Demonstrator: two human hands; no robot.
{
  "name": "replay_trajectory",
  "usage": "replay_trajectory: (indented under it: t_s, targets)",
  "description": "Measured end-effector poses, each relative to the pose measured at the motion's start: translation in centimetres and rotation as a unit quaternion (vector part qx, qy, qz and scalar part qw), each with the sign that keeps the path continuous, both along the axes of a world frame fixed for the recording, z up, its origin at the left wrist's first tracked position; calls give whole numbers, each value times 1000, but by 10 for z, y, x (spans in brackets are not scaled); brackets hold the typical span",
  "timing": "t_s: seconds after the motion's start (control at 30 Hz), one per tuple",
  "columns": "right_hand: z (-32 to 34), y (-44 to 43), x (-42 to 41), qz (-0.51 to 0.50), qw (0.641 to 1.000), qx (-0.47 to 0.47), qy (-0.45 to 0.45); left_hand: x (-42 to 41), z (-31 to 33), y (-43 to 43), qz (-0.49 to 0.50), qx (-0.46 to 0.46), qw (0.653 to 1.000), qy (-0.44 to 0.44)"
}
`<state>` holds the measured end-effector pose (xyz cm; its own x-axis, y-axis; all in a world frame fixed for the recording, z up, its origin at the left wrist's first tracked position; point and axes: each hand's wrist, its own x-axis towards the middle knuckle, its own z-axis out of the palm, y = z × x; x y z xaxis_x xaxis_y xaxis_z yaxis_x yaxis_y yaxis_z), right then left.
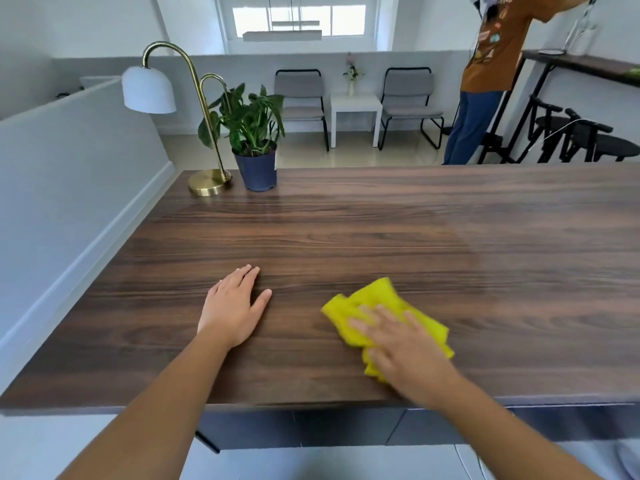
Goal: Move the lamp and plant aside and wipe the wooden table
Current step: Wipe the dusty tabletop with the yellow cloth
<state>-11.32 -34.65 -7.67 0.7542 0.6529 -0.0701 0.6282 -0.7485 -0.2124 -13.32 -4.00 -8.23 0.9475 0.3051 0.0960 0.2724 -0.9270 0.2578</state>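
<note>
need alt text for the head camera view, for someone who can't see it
A person's right hand presses a yellow cloth flat on a dark wooden table, while the left hand rests palm down beside it. A brass lamp with a white shade and a potted plant stand at the far left corner.

The dark wood-grain table top lies open across centre and right, obstructed only at its far-left corner by the brass arched lamp and blue-potted green plant.
</note>
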Motion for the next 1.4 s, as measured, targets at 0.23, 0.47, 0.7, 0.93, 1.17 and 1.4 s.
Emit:
replay_trajectory:
  t_s: [0.23,0.47,0.7,0.93,1.17,1.4]
  targets:
    - [3,-14,-5,-71,997,-38,-11,1,2,0,1,3,1000,-1]
    - [-2,-50,-10,-9,1000,15,1,1,3,0,-3,1,1000,8]
    - [7,-93,5,-222,971,-89,-18,0,5,-1,-2,8,1000,3]
    - [13,4,-53,127,991,0,-31,-4,9,-6,-7,35,999,25]
    - [34,-83,-1,56,988,56,130,-33,20,17,49,14,999,-16]
    - [13,26,-31,238,971,-10,19,-103,26,75,207,16,978,-4]
